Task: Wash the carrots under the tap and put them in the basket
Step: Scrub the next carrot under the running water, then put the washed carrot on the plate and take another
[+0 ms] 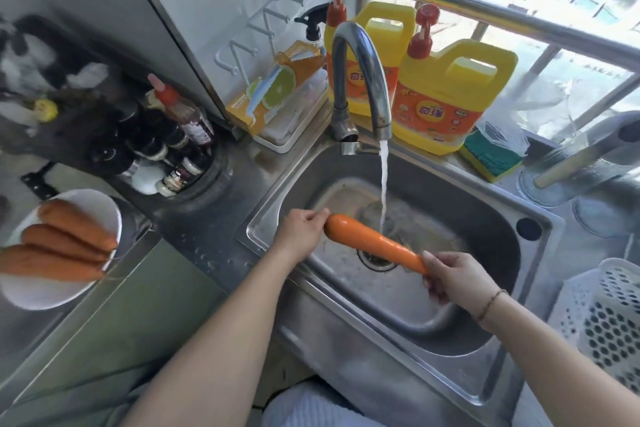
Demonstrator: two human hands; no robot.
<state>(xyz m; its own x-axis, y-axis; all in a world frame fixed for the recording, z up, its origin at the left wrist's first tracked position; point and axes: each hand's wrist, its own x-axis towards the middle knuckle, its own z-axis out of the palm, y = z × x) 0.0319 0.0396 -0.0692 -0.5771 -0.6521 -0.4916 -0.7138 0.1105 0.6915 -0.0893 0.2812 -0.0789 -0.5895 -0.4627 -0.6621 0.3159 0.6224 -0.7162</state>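
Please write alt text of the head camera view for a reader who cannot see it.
Two hands hold a carrot under the running tap over a steel sink: left hand at the thick end, right hand at the thin end. Three more carrots wait on a white plate at left; a white basket stands at right.

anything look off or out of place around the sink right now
One thing: the white plate with three unwashed carrots seems to overhang the counter edge at left and could tip. Otherwise normal: both hands hold a carrot beside the tap's stream; the white basket waits at right.
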